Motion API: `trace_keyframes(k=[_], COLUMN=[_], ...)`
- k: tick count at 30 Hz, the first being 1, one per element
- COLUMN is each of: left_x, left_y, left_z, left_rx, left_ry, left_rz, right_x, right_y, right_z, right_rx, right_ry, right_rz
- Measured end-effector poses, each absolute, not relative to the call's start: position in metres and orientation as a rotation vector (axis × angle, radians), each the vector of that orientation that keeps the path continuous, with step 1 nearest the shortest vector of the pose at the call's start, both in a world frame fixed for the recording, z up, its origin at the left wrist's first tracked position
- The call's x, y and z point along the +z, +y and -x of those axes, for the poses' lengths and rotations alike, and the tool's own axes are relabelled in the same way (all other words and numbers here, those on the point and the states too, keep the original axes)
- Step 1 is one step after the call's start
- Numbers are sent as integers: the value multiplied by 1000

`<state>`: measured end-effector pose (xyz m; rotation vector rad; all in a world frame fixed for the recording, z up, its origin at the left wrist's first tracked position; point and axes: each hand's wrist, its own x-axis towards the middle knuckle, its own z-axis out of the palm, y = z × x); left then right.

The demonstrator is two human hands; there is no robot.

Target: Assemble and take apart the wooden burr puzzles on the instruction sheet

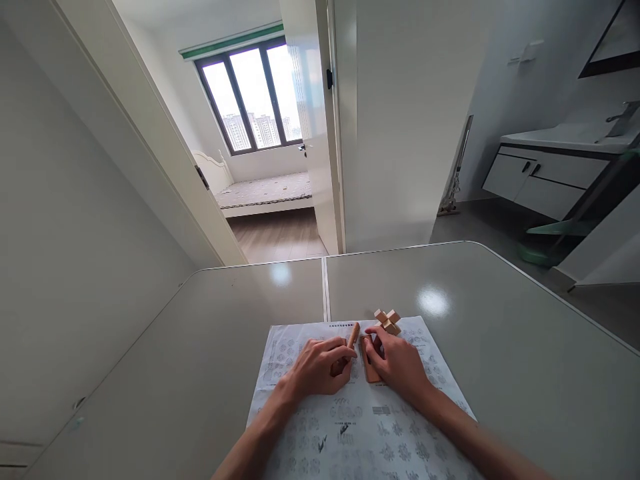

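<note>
A printed instruction sheet [360, 427] lies on the grey table [200, 347] in front of me. My left hand [317, 367] rests on the sheet with its fingers closed round a wooden stick [353, 333] that points away from me. My right hand [397, 363] lies beside it, fingers curled on a second, darker wooden piece [370, 369] lying flat on the paper. Just beyond my right hand stands a small cross-shaped cluster of pale wooden puzzle blocks [388, 321], untouched.
The table has a seam [325, 287] down its middle and a rounded far edge. Beyond it an open doorway [270, 200] leads to a room with a window. A vanity cabinet [545, 173] stands at the right.
</note>
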<state>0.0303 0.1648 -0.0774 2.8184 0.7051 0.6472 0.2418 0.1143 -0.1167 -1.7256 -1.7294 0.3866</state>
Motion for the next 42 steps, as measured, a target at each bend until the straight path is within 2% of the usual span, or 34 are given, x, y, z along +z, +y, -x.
trace_keyframes(k=[28, 36, 42], left_x=[-83, -79, -70], left_y=[165, 168, 169], left_z=[-31, -34, -36], left_rx=[593, 797, 628], left_ry=[789, 713, 608], left_rz=[-2798, -2793, -2758], right_x=[-115, -111, -107], right_y=[113, 112, 110], right_z=[-244, -244, -246], right_rx=[453, 497, 571], right_ry=[-1823, -1826, -1859], right_rz=[1599, 1436, 1342])
